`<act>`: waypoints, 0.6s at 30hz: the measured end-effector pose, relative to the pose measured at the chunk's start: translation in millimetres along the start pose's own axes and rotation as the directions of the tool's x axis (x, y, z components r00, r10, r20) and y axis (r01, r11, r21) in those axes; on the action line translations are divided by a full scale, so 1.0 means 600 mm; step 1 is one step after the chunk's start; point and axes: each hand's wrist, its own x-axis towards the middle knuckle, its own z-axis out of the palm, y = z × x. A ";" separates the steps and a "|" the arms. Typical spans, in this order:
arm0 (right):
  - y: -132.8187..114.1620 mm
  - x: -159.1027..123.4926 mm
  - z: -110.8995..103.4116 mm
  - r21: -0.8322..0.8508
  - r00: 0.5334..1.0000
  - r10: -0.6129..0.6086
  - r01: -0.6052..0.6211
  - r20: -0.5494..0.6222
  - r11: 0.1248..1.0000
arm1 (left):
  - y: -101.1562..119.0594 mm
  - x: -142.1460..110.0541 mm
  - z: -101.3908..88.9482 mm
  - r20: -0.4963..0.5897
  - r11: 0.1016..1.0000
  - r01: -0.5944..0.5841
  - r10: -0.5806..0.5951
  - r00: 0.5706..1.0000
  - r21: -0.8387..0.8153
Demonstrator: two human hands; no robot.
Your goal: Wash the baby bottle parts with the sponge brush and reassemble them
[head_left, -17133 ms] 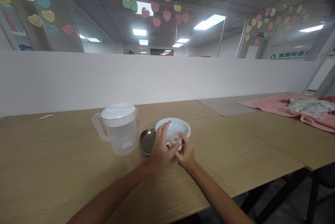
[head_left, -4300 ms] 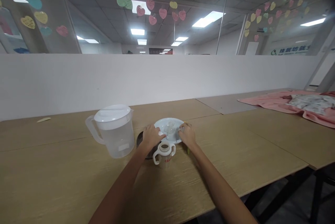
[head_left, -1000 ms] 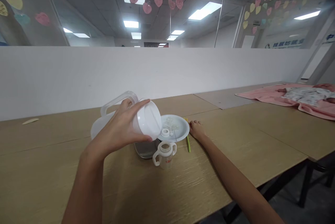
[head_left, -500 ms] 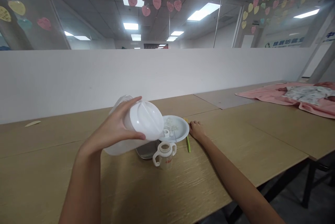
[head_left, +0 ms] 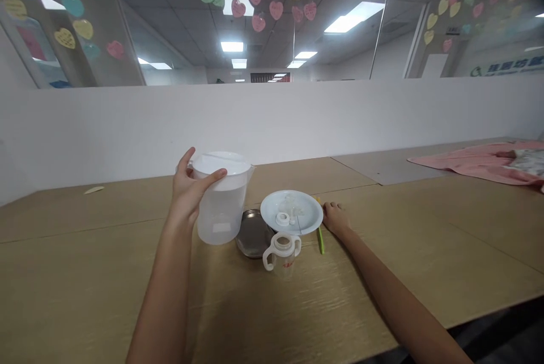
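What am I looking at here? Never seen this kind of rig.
No robot: these are a person's two bare hands. All five pictures come from one head-worn camera looking forward and down; the last is now.

The left hand grips a lidded, translucent jug near its top. The right hand is beside a white bowl; whether it holds anything, I can't tell.

On the table: the bowl, with a white ring and clear pieces inside; a two-handled cup, open on top; a dark metal dish; a green stick.
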 end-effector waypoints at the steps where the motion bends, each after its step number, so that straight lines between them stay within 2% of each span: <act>1: 0.000 0.000 0.001 -0.003 1.000 -0.001 0.001 -0.001 1.000 | -0.004 0.000 0.002 -0.017 0.999 -0.009 0.010 1.000 0.040; 5: 0.000 -0.002 0.002 -0.013 1.000 -0.003 0.003 -0.003 1.000 | -0.023 0.001 0.013 -0.070 0.983 -0.044 0.057 0.996 0.177; 8: 0.000 -0.003 0.002 -0.018 1.000 -0.005 0.005 -0.003 1.000 | -0.031 0.002 0.019 -0.114 0.975 -0.014 0.040 0.993 0.221; 13: 0.002 0.000 0.006 -0.020 1.000 -0.011 0.011 0.001 1.000 | -0.032 0.004 0.019 -0.208 0.975 0.028 0.020 0.978 0.222; 18: 0.002 0.001 0.007 -0.018 1.000 0.000 0.000 0.004 1.000 | -0.041 0.009 0.015 -0.212 0.980 0.035 0.007 0.977 0.194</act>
